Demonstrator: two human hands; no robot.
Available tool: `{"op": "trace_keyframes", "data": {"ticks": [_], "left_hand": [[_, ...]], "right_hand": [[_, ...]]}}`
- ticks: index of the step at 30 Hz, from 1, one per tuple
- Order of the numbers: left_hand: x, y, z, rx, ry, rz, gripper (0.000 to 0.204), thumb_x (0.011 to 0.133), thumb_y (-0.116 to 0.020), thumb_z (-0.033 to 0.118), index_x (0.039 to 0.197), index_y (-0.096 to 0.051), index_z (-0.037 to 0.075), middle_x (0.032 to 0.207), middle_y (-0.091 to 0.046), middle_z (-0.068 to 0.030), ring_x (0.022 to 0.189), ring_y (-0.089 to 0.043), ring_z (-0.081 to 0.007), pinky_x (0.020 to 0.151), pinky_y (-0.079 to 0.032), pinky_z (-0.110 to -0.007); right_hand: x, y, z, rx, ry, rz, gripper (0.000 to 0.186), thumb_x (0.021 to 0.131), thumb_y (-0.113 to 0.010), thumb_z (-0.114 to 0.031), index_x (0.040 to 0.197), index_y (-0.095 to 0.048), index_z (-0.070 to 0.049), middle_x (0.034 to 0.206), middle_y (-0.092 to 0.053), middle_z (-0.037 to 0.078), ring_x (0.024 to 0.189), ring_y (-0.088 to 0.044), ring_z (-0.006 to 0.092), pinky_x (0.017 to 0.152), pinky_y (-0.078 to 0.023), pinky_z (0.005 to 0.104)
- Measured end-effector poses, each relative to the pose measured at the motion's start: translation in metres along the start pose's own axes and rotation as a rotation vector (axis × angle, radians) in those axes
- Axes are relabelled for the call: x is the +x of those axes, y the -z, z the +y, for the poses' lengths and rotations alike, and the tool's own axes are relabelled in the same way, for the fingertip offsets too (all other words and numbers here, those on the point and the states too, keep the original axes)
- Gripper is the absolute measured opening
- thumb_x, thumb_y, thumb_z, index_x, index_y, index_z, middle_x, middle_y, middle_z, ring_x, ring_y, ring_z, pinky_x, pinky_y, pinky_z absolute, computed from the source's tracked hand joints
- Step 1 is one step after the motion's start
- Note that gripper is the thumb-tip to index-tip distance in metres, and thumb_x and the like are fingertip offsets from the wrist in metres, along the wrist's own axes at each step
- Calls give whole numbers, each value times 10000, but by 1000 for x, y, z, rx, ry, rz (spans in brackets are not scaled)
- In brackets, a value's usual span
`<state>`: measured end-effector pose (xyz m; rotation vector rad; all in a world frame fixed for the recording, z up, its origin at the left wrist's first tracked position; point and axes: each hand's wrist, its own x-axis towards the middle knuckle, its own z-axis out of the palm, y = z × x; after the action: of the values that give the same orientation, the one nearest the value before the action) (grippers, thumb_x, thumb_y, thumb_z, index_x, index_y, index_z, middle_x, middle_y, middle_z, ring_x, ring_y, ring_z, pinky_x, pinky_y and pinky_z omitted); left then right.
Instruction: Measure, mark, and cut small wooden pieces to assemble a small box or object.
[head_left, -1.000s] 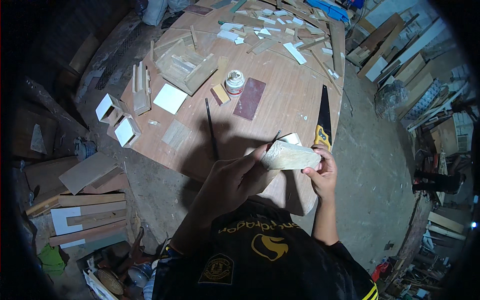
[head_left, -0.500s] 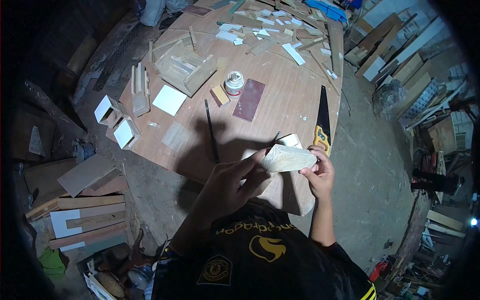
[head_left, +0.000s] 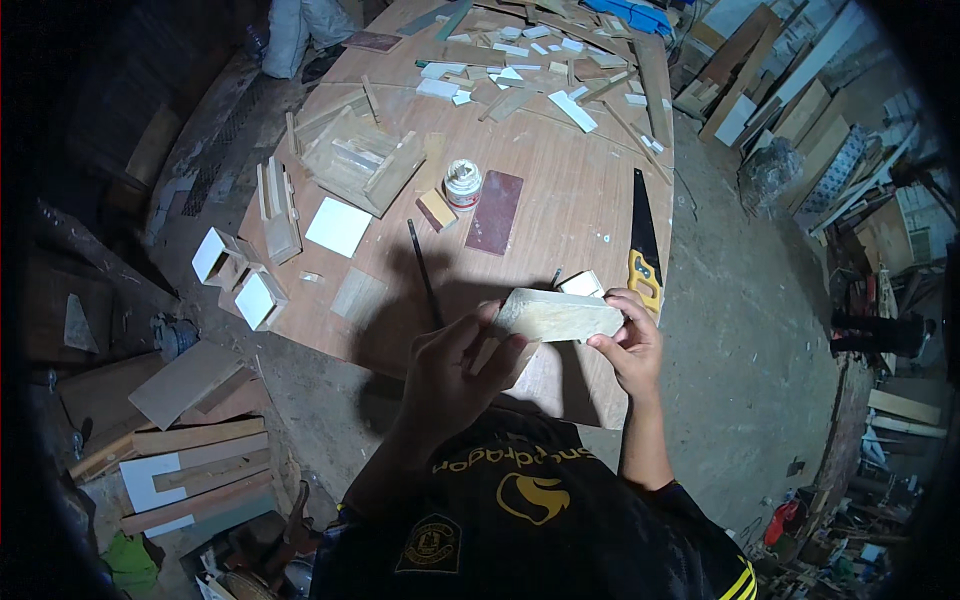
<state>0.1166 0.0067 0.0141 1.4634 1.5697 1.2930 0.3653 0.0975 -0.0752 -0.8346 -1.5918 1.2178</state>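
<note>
Between my two hands I hold a pale wooden block [head_left: 560,317] above the near edge of the table. My left hand [head_left: 465,360] grips its left end, thumb underneath and fingers partly hidden behind it. At the right end, my right hand [head_left: 632,345] pinches it with thumb and fingers. Just beyond the block lies a small whitish piece [head_left: 581,284], partly covered by it. A handsaw [head_left: 645,240] with a yellow handle rests to the right of my right hand. A dark thin rod [head_left: 424,272] lies to the left, beyond my left hand.
On the table [head_left: 560,220] stand a white jar [head_left: 463,186], a sanding block [head_left: 436,210], a dark red sheet [head_left: 494,212], a white square [head_left: 338,227] and a wooden frame [head_left: 365,160]. Wood offcuts [head_left: 510,75] crowd the far end. Boards [head_left: 200,455] lie on the floor at left.
The block has shifted slightly left and turned, so that its long face shows more squarely. My left thumb now sits against its lower edge. Both hands keep hold of it.
</note>
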Motion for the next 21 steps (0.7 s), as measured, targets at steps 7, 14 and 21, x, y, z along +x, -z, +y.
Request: {"op": "trace_keyframes", "data": {"ticks": [7, 14, 21], "left_hand": [[11, 12, -24, -40, 141, 20, 279, 931, -689, 217, 1064, -676, -28, 806, -711, -85, 699, -656, -118, 621, -503, -278], [32, 22, -61, -195, 439, 119, 467, 960, -638, 341, 1209, -652, -53, 1067, -691, -90, 965, -596, -135, 887, -466, -311], [46, 26, -66, -473, 482, 1, 422, 967, -626, 290, 1223, -642, -45, 1085, -690, -87, 976, -613, -151, 914, -464, -300]], "right_hand": [[14, -18, -13, -54, -49, -23, 538, 736, -844, -50, 1231, -632, -28, 1246, -526, 107, 1147, -514, 209, 933, -426, 303], [49, -52, -73, -861, 169, -77, 639, 721, -836, -284, 1316, -621, -194, 1328, -525, 104, 1277, -444, 355, 1111, -309, 544], [71, -62, -70, -1042, 295, -244, 557, 765, -782, -380, 1261, -657, -159, 990, -677, 61, 1001, -621, 258, 1058, -366, 533]]}}
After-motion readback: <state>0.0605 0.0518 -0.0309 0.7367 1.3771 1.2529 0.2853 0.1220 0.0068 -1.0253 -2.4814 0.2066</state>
